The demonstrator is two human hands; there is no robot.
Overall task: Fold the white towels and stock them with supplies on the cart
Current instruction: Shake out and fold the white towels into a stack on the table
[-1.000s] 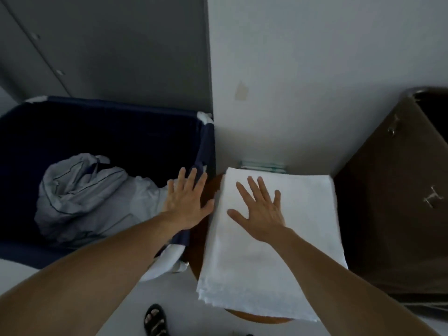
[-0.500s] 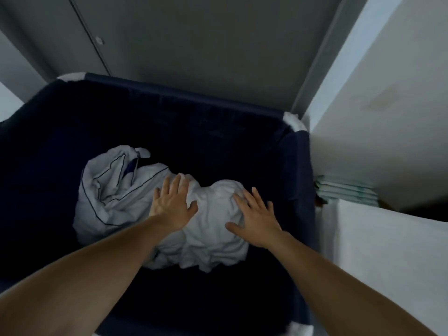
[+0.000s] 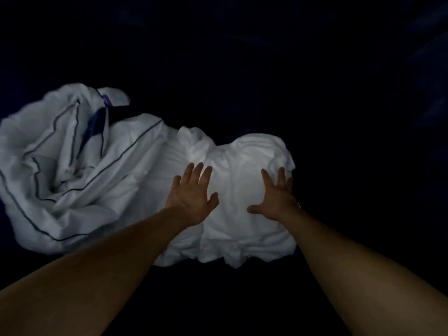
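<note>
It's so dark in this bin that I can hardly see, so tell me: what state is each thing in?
Left hand: open, fingers straight, over the towel.
Right hand: open, fingers spread, at the towel's right edge.
White towel: crumpled, unfolded, lying in the bin.
Dark-piped white linen: bunched up, left of the towel.
Bin: dark fabric, holding both.

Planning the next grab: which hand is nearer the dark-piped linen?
Left. The left hand rests on the left side of the crumpled towel, next to the piped linen; the right hand rests on its right side, farther away.
</note>
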